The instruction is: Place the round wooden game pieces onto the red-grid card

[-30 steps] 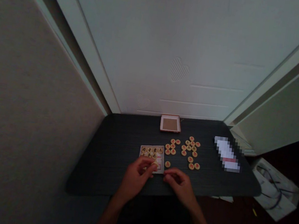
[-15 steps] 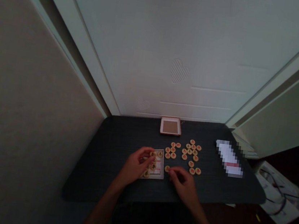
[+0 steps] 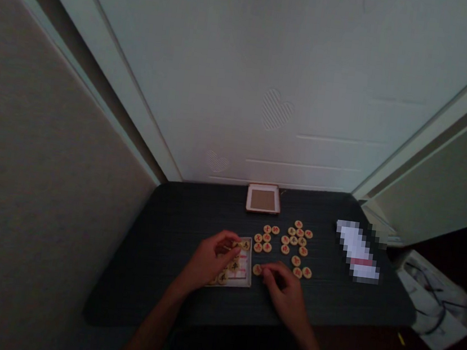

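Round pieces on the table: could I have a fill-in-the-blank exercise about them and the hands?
The hand over the tray is the person's ____ one.
The right hand is at a loose piece to the tray's ____.
Characters visible on pieces in the tray are coloured ____.
On the table, the brown-bottomed box lies nearest the ____ edge.
Missing words: left; right; black; far.

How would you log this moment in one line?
left hand: over open box | right hand: at red-marked piece, grip unclear | more loose pieces: on dark table
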### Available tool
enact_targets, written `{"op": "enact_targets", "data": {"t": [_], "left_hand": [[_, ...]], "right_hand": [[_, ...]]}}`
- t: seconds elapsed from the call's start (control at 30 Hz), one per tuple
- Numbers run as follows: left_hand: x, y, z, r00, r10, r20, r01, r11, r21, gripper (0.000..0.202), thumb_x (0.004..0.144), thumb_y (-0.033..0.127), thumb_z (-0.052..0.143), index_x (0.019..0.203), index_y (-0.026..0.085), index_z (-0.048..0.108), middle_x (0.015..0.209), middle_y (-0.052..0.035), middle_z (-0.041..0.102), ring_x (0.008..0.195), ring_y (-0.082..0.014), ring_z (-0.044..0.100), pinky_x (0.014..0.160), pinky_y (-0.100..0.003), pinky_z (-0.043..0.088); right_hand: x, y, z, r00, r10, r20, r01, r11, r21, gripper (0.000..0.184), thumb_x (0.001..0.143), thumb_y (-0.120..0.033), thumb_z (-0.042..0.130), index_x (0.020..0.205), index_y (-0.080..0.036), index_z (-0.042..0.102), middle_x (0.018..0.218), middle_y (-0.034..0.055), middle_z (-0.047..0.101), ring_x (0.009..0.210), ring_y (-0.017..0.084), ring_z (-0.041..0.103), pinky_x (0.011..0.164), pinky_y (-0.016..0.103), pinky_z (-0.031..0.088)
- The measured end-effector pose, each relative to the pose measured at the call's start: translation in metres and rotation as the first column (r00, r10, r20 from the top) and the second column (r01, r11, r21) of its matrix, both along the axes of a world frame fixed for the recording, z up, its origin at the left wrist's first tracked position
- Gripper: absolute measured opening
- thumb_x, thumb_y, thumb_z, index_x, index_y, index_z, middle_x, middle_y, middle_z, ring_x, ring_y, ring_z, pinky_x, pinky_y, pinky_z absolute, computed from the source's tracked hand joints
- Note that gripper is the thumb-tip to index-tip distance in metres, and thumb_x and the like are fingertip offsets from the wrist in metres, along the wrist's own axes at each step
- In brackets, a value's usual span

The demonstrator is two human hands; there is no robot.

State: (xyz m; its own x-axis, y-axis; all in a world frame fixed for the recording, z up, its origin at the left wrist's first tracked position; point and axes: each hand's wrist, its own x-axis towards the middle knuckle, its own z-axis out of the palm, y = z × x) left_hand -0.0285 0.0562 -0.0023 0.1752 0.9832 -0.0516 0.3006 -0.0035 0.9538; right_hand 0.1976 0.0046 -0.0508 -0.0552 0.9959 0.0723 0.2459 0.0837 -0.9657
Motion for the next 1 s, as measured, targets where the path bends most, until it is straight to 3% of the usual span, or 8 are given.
{"op": "enact_targets", "data": {"t": [0.27,0.5,0.77,1.0], "left_hand": [[0.004,0.002,0.003,0.982,-0.004,-0.191,0.024,0.994,0.106,0.021,0.087,0.042,0.066,0.096,0.025,0.074,0.086,-0.0012,0.078,0.077,-0.0202,0.073,0.075,-0.031,0.058],[0.01,0.001,-0.001,0.974,-0.092,-0.206,0.119,0.985,0.125,0.022,0.091,0.034,0.059,0.107,0.028,0.073,0.097,-0.002,0.079,0.086,-0.0214,0.074,0.079,-0.031,0.058],[0.012,0.003,-0.01,0.912,-0.104,-0.397,0.19,0.965,0.183,0.02,0.091,0.03,0.06,0.105,0.029,0.075,0.103,-0.0027,0.077,0.094,-0.0234,0.07,0.089,-0.035,0.052],[0.012,0.005,-0.014,0.874,-0.111,-0.473,0.223,0.956,0.188,0.021,0.092,0.03,0.059,0.105,0.03,0.075,0.103,-0.0029,0.077,0.095,-0.0243,0.068,0.09,-0.037,0.051]], "right_hand": [[-0.001,0.0,-0.001,1.0,0.007,0.01,-0.007,1.0,0.007,0.028,0.095,-0.046,0.06,0.096,-0.024,0.076,0.09,0.0066,0.074,0.084,0.022,0.066,0.076,0.033,0.051],[-0.001,0.0,-0.002,1.0,0.011,0.017,-0.011,1.0,0.01,0.026,0.095,-0.045,0.06,0.095,-0.024,0.076,0.088,0.0059,0.073,0.083,0.022,0.066,0.077,0.033,0.051],[-0.002,0.0,-0.001,1.0,0.001,0.031,-0.002,0.999,0.033,0.023,0.095,-0.041,0.061,0.094,-0.024,0.075,0.089,0.0056,0.074,0.083,0.022,0.066,0.078,0.032,0.051],[-0.002,0.0,0.001,0.999,0.014,0.05,-0.016,0.999,0.042,0.022,0.096,-0.039,0.059,0.094,-0.023,0.075,0.089,0.0056,0.073,0.084,0.021,0.066,0.077,0.032,0.051]]}}
